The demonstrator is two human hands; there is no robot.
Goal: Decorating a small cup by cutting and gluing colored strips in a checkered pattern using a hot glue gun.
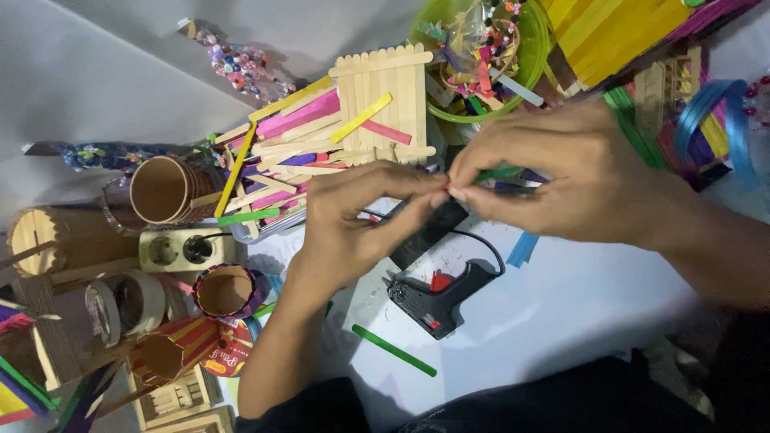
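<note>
Both hands meet over the middle of the white tabletop [561, 321]. The left hand [353, 220] and the right hand [561, 172] pinch their fingers closed on the same green craft stick [499, 171], which shows only as a short strip between the fingertips; the rest of it is hidden under the right hand. A tiny red spot sits where the fingertips meet, too small to identify.

Directly below the hands lies 1 black glue gun [437, 295] with a red trigger, its cord looping up behind a black block partly covered by the left hand. 1 loose green stick [393, 350] lies near the left forearm, and 1 blue strip [523, 248] lies just under the right hand.

Behind the hands, a heap of coloured sticks [281, 152] lies against 1 panel of plain wooden sticks [385, 100]. 1 green bowl [536, 56] holds mixed scraps. At the left stand 1 brown paper cup [164, 188], 1 double socket [180, 250] and 1 roll of tape [120, 301]. Stick-built pieces at the bottom left are cut off by the frame.
</note>
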